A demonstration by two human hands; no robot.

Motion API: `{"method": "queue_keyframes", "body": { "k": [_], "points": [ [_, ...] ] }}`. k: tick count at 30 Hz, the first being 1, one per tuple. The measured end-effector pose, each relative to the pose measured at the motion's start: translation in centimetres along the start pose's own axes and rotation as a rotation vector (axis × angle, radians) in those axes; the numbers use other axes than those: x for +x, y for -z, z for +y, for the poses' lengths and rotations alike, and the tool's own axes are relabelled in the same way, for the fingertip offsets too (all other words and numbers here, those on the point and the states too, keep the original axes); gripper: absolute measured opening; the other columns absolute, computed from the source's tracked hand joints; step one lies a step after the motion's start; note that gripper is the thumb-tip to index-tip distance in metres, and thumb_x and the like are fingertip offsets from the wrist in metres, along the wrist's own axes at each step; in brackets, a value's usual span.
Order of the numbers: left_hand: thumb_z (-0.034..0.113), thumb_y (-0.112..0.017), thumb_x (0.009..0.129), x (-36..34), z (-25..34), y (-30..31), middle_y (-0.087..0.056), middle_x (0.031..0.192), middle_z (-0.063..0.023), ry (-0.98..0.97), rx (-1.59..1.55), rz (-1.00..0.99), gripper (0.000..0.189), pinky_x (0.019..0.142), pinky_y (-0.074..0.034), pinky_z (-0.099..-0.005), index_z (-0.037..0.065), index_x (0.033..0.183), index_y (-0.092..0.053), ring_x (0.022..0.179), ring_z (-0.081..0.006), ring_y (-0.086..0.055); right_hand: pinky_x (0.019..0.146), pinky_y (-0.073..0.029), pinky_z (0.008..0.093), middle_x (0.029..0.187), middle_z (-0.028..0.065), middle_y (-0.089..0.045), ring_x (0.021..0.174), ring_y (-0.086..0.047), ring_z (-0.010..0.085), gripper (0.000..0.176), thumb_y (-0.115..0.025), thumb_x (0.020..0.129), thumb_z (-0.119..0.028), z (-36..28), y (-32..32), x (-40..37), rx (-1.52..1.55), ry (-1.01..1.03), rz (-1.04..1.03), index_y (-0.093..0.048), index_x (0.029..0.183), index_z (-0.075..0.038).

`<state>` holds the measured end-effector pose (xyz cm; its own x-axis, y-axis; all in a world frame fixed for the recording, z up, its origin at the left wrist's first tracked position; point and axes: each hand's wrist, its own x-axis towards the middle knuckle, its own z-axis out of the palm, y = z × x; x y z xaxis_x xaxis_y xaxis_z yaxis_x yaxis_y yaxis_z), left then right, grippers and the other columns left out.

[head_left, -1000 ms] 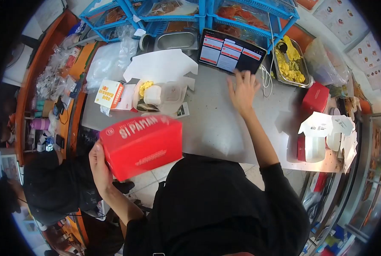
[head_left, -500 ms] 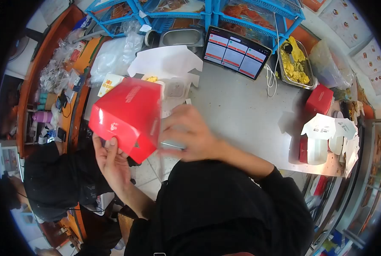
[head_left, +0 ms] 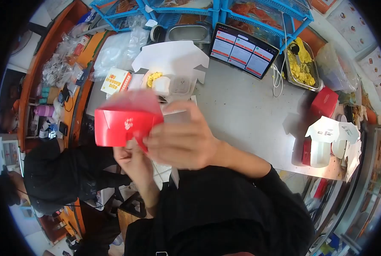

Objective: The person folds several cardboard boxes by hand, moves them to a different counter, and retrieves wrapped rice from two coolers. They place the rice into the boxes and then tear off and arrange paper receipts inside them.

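Note:
A red cardboard box (head_left: 126,123) with a small white logo, partly folded, is held up in front of my body. From below, my left hand (head_left: 133,155) grips its lower edge, thumb against the wall. My right hand (head_left: 184,138), smeared by motion, has its fingers bent round the right-hand side of the box. Just beyond, on the counter, lies an opened white carton (head_left: 169,55) with yellow food (head_left: 154,77) and a small clear-lidded tub (head_left: 182,84) in it. A yellow-and-white printed box (head_left: 115,81) stands to its left.
A tablet (head_left: 244,51) leans at the back beneath blue racks (head_left: 182,12). Right of it, a metal tray (head_left: 316,87) holds yellow food and a scoop. Folded cartons (head_left: 320,151) stand at the counter's (head_left: 250,115) right end. Another person in black (head_left: 54,179) is at the left.
The red box has tipped so its upper side turned away and its front wall faces me. My left hand moved right under it; my right hand moved down onto its side.

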<state>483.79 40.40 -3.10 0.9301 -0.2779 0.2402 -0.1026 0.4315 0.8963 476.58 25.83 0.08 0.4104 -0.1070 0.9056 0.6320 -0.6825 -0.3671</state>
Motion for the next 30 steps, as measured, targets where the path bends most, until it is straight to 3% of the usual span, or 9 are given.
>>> {"method": "queue_keyframes", "body": {
  "k": [8, 12, 14, 18, 21, 25, 26, 28, 30],
  "points": [
    [-0.002, -0.062, 0.082, -1.2, -0.5, 0.9, -0.060, 0.116, -0.0129, -0.006, 0.049, -0.278, 0.069, 0.086, -0.048, -0.0263, -0.003, 0.142, -0.027, 0.098, -0.0167, -0.062, 0.090, -0.043, 0.0426, 0.107, 0.0082, -0.065, 0.105, -0.059, 0.0246, 0.025, -0.076, 0.075, -0.022, 0.2, 0.0, -1.0, -0.057, -0.199, -0.003, -0.070, 0.091, -0.005],
    [0.004, -0.078, 0.073, -2.0, 1.0, 5.8, -0.051, 0.133, -0.0121, 0.490, 0.088, -0.760, 0.079, 0.101, -0.039, -0.0364, -0.001, 0.139, -0.036, 0.120, -0.0194, -0.050, 0.096, -0.040, 0.0401, 0.121, 0.0103, -0.058, 0.111, -0.054, 0.0284, 0.051, -0.071, 0.077, -0.044, -0.2, 6.1, -0.3, -0.038, -0.346, -0.200, -0.064, 0.111, -0.007],
    [0.006, -0.078, 0.074, 1.0, 0.7, 5.9, -0.051, 0.132, -0.0144, 0.546, 0.201, -1.197, 0.086, 0.099, -0.041, -0.0354, 0.000, 0.144, -0.028, 0.118, -0.0197, -0.052, 0.090, -0.043, 0.0381, 0.114, 0.0118, -0.059, 0.104, -0.056, 0.0284, 0.051, -0.075, 0.073, -0.043, 0.4, 7.0, -2.9, 0.148, -0.504, -0.689, -0.063, 0.106, -0.007],
    [0.010, -0.080, 0.074, 2.6, 1.6, 5.7, -0.048, 0.135, -0.0187, 1.327, 0.082, -0.978, 0.098, 0.097, -0.043, -0.0363, 0.003, 0.148, -0.016, 0.118, -0.0229, -0.053, 0.083, -0.046, 0.0382, 0.105, 0.0136, -0.058, 0.097, -0.056, 0.0302, 0.049, -0.078, 0.072, -0.040, -1.5, 6.5, -6.8, 0.201, -1.206, -0.779, -0.060, 0.102, -0.006],
    [0.016, -0.085, 0.069, 0.8, 2.1, 3.6, -0.053, 0.126, -0.0174, 0.789, 0.512, -1.209, 0.113, 0.091, -0.047, -0.0397, 0.011, 0.151, -0.007, 0.113, -0.0253, -0.054, 0.078, -0.046, 0.0412, 0.097, 0.0147, -0.058, 0.092, -0.057, 0.0333, 0.054, -0.078, 0.071, -0.044, -2.5, 7.5, -8.0, 0.021, -0.892, -0.656, -0.058, 0.101, -0.004],
    [0.022, -0.087, 0.065, 1.9, 2.4, 3.4, -0.048, 0.131, -0.0180, 0.772, 0.548, -1.260, 0.121, 0.100, -0.040, -0.0423, 0.011, 0.151, -0.002, 0.120, -0.0245, -0.049, 0.083, -0.044, 0.0412, 0.101, 0.0140, -0.054, 0.099, -0.052, 0.0327, 0.065, -0.081, 0.066, -0.045, -2.2, 10.8, -12.4, 0.064, -0.902, -0.710, -0.057, 0.112, -0.005],
    [0.030, -0.089, 0.059, 2.3, 3.4, 3.0, -0.035, 0.141, -0.0189, 0.491, 0.848, -1.417, 0.129, 0.105, -0.034, -0.0431, 0.011, 0.151, -0.001, 0.128, -0.0260, -0.040, 0.083, -0.044, 0.0412, 0.101, 0.0140, -0.054, 0.099, -0.052, 0.0327, 0.065, -0.081, 0.066, -0.045, -3.1, 11.1, -12.4, 0.062, -0.903, -0.709, -0.057, 0.112, -0.005],
    [0.037, -0.091, 0.053, 2.3, 4.5, 2.1, -0.022, 0.150, -0.0197, 0.184, 1.142, -1.550, 0.137, 0.111, -0.027, -0.0439, 0.010, 0.151, 0.001, 0.137, -0.0276, -0.031, 0.082, -0.043, 0.0401, 0.099, 0.0135, -0.052, 0.097, -0.051, 0.0336, 0.066, -0.086, 0.060, -0.040, -5.1, 11.7, -11.9, -0.147, -0.977, -0.218, -0.058, 0.108, -0.006],
    [0.050, -0.092, 0.042, 0.5, 4.3, -0.2, -0.001, 0.155, -0.0181, -0.094, 0.774, -0.735, 0.151, 0.115, -0.016, -0.0440, 0.011, 0.150, 0.006, 0.143, -0.0307, -0.015, 0.079, -0.042, 0.0419, 0.096, 0.0122, -0.049, 0.093, -0.050, 0.0323, 0.065, -0.088, 0.056, -0.032, -5.6, 12.2, -13.9, -0.208, -0.905, -0.122, -0.058, 0.107, -0.007]
  ]
}}
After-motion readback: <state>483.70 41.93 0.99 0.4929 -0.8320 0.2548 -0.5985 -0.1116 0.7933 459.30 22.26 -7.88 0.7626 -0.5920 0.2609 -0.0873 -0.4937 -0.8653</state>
